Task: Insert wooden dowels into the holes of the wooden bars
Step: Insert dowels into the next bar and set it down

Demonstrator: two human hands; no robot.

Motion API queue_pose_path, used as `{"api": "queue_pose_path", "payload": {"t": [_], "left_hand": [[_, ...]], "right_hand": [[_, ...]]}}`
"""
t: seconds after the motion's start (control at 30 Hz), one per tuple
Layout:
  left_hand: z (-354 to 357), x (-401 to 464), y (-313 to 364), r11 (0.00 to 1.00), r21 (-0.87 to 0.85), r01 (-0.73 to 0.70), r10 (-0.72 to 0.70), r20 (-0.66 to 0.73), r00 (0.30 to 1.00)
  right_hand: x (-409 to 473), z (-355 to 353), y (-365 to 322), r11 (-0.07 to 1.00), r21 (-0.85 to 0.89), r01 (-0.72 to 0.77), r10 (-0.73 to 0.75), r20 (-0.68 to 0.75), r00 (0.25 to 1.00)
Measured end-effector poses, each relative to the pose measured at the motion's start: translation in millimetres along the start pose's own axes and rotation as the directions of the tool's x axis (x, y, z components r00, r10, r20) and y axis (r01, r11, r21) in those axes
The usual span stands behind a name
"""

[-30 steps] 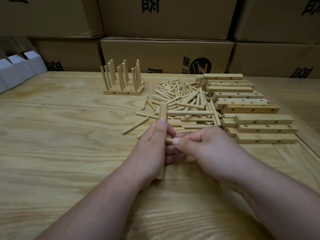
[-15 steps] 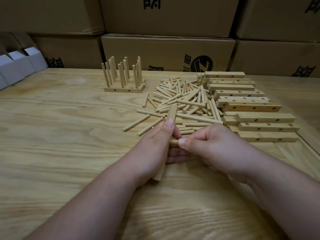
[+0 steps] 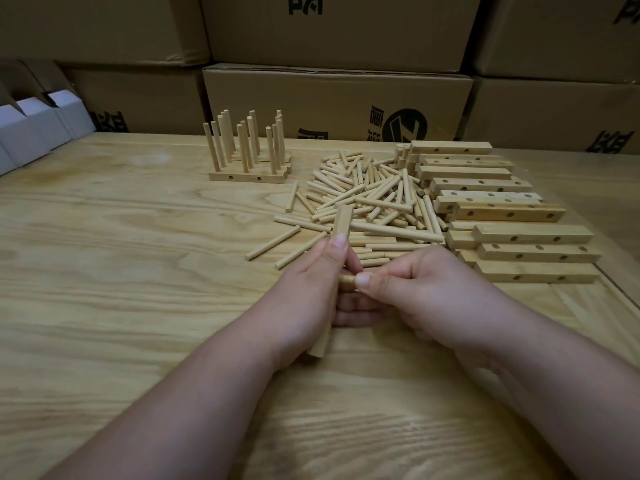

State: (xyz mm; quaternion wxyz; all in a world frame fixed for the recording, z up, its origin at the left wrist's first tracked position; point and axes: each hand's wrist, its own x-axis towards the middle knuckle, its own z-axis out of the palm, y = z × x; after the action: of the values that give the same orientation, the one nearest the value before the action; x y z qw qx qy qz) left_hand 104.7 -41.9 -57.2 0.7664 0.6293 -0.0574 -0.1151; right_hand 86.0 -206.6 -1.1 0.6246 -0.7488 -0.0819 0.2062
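On the table (image 3: 104,271), loose dowels (image 3: 374,206) lie heaped at centre. Stacked bars (image 3: 502,209) sit immediately right of the heap. Bars with upright dowels (image 3: 247,161) stand behind and left of it. Cartons (image 3: 336,102) line the far edge. Folded boxes (image 3: 38,129) occupy the far-left corner.

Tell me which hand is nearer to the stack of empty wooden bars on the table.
Right. The right hand is just in front of the stack of empty bars, pinching a dowel. The left hand is farther left, holding a bar.
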Motion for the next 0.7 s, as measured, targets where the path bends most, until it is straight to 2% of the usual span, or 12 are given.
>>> {"api": "queue_pose_path", "payload": {"t": [0.27,0.47,0.7], "left_hand": [[-5.1,5.1,-5.2,0.998,0.058,-0.002,0.000,0.026,1.000],[-3.5,3.8,-3.1,0.999,0.045,0.003,-0.005,0.032,0.999],[2.8,-1.6,-0.2,0.999,-0.025,-0.039,0.039,-0.021,0.999]], "right_hand": [[0.5,-3.6,-0.2,0.998,-0.067,-0.019,0.018,-0.015,1.000],[7.1,-7.5,4.1,0.989,-0.144,0.019,-0.023,-0.027,0.999],[10.9,-2.1,13.3,0.994,-0.078,0.072,-0.078,-0.065,0.995]]}}
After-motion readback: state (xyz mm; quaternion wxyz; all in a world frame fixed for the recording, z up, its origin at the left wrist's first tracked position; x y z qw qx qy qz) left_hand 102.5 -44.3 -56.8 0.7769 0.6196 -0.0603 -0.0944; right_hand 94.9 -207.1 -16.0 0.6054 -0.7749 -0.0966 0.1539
